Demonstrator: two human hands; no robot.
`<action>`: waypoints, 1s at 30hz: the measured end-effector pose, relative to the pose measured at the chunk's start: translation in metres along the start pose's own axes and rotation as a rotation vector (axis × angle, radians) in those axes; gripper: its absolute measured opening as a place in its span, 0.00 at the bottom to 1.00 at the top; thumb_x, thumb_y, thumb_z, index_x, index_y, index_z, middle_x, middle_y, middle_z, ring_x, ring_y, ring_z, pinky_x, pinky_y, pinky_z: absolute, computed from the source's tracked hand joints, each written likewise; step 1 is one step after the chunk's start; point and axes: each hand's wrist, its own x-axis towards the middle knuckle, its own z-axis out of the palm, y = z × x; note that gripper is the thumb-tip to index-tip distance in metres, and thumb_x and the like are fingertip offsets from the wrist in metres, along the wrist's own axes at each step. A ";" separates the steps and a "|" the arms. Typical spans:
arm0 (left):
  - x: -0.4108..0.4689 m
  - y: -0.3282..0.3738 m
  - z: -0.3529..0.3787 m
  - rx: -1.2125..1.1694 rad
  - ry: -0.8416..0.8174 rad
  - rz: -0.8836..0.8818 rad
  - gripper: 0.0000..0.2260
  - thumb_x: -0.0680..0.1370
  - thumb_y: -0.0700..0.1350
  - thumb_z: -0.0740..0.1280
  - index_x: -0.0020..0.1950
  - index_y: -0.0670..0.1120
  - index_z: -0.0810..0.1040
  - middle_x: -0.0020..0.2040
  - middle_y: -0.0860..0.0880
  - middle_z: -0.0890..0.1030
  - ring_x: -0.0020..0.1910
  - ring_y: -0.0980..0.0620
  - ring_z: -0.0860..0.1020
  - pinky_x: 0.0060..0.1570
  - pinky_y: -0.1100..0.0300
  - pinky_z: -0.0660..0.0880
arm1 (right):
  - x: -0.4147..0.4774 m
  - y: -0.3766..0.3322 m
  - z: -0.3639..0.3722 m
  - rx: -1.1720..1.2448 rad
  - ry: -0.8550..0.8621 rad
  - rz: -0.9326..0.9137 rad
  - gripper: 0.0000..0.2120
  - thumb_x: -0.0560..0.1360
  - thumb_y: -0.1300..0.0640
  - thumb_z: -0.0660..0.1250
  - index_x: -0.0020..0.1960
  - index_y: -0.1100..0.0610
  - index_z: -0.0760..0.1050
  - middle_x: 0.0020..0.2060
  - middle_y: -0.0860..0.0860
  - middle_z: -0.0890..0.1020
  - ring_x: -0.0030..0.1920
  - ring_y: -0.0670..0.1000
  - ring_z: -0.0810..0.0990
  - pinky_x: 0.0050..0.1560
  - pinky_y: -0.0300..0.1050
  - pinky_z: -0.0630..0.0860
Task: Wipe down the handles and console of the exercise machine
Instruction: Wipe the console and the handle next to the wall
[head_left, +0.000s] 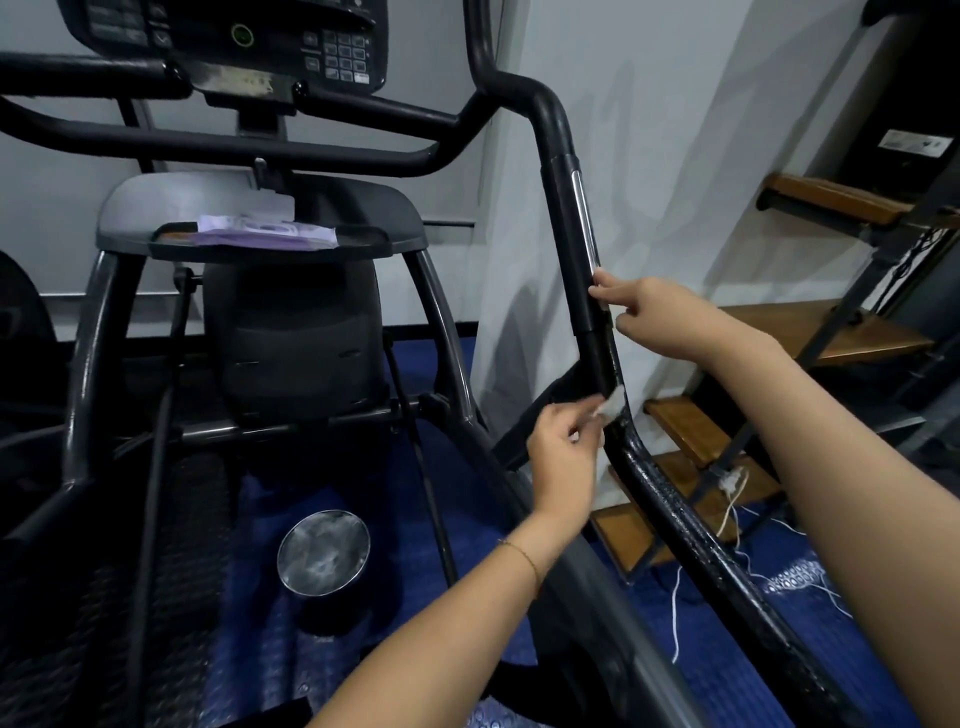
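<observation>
The black right handle (563, 208) of the exercise machine runs from upper middle down to the lower right, with a chrome strip on its grip. My left hand (563, 460) pinches a small white cloth (612, 402) against the handle's lower bend. My right hand (649, 312) holds the handle from the right, just below the chrome strip, thumb on the grip. The console (234, 36) with keypad and a green-ringed button sits at the top left, partly cut off by the frame edge.
A tray (171, 241) below the console holds a purple-and-white packet (265, 234). A round metal bowl (324, 551) stands on the blue floor between the pedals. Wooden stair treads (680, 426) and loose white cords (737, 545) lie to the right, beside a white wall.
</observation>
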 end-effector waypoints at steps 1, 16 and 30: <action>0.007 0.010 -0.004 -0.016 -0.007 0.000 0.12 0.77 0.37 0.66 0.60 0.43 0.78 0.48 0.54 0.78 0.49 0.59 0.77 0.54 0.68 0.74 | -0.002 0.003 -0.002 0.106 0.029 0.001 0.22 0.77 0.65 0.57 0.70 0.54 0.68 0.72 0.47 0.66 0.69 0.48 0.69 0.65 0.37 0.62; 0.075 0.090 -0.020 0.116 -0.166 0.107 0.09 0.79 0.38 0.62 0.56 0.42 0.79 0.50 0.46 0.81 0.47 0.53 0.79 0.47 0.61 0.77 | -0.042 0.006 0.046 0.382 0.598 0.028 0.14 0.75 0.62 0.65 0.61 0.59 0.77 0.55 0.56 0.73 0.50 0.51 0.75 0.59 0.45 0.74; 0.108 0.089 -0.039 1.482 -0.429 0.837 0.32 0.76 0.27 0.51 0.78 0.45 0.49 0.78 0.46 0.44 0.77 0.50 0.49 0.56 0.62 0.70 | -0.040 0.026 0.074 -0.043 0.412 -0.188 0.03 0.70 0.68 0.67 0.41 0.66 0.80 0.40 0.62 0.78 0.37 0.62 0.79 0.37 0.50 0.76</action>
